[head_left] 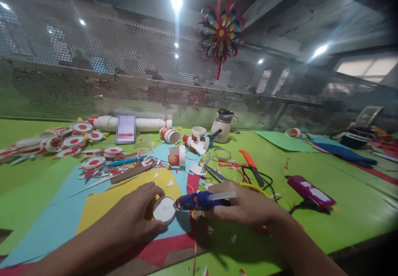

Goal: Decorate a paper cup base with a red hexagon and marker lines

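The left hand (146,209) has its thumb and fingers curved apart around the rim of a round white cup base (164,210), gripping it by the edge at the near right side of the yellow paper sheet (105,205), the landmark here. The right hand (239,203) has its fingers wrapped around a blue hot glue gun (199,201), right of the yellow paper sheet; its nozzle points left, at the cup base's edge, though I cannot tell whether they touch. A translucent glue stick (222,196) projects from the gun.

Beyond the yellow paper sheet, a red-and-white paper cup (176,157) stands on the green surface (345,218), with a white jug (220,130) farther back. Red-and-white discs (82,127) are heaped beyond it to the left. Well to its right lies a magenta device (311,192).
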Motion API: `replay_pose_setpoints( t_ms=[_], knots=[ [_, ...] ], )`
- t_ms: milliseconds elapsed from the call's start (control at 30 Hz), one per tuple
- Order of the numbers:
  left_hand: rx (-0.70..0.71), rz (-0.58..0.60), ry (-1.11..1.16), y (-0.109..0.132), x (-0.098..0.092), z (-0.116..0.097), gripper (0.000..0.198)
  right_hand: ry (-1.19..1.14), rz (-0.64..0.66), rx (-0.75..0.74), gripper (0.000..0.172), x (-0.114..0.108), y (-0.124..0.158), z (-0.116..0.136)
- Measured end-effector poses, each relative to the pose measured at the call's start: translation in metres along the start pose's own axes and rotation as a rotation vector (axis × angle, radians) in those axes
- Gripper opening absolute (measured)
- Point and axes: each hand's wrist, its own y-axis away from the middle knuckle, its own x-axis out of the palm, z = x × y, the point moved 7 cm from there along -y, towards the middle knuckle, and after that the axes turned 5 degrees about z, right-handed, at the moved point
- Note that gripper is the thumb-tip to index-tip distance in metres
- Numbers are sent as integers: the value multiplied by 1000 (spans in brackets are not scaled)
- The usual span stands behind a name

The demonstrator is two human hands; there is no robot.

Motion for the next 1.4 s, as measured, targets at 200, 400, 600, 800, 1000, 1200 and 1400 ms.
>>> replay_pose_setpoints(
  t_ms=[200, 400, 600, 800, 1000, 1200, 1400],
  knots=[
    [5, -2, -9, 0, 0, 0, 21, -29, -64, -42, 32, -16, 14, 16],
    [-21, -9, 22, 2, -5, -2, 25, -61, -336, 169, 26, -42, 20, -19],
    [-28, -26, 51, 3, -4, 2, 31, -136, -695, 282, 35, -76, 26, -65],
    [-4, -35, 79, 3, -3, 4, 31, -78, -709, 413, 30, -102, 23, -114],
    [17, -41, 74, 3, -4, 4, 32, 129, -572, 573, 23, -116, 15, -153],
    [-22, -33, 68, 2, -5, 0, 29, 324, -497, 651, 28, -111, 15, -179],
    [-100, 20, 75, 2, -3, -5, 22, 482, -493, 668, 29, -109, 11, -192]
  ],
)
